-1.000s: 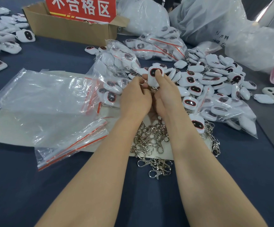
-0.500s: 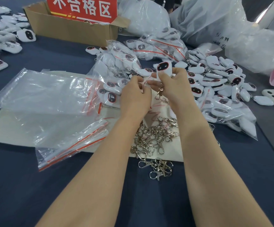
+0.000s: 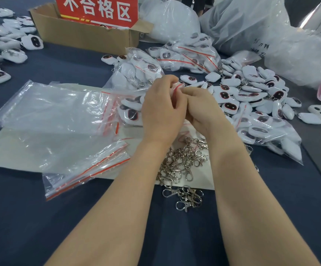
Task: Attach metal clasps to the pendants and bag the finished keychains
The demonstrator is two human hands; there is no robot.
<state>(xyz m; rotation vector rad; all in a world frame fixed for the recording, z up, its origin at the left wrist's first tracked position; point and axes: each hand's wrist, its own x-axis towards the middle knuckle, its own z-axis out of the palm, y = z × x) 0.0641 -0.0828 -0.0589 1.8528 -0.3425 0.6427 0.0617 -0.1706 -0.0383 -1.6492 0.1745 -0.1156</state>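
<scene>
Pendant seen above the fingers half a second ago is hidden now, probably inside the small bag (image 3: 177,87) that left hand (image 3: 161,110) and right hand (image 3: 200,110) pinch together with curled fingers, above the clasps (image 3: 182,162); sealing seems next

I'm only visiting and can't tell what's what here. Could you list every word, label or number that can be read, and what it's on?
"不合格区": white characters on the red sign standing in the cardboard box; the frame cuts off their tops.
Black handwriting on the big clear plastic bag: too blurred to read.
No other text is legible.
</scene>
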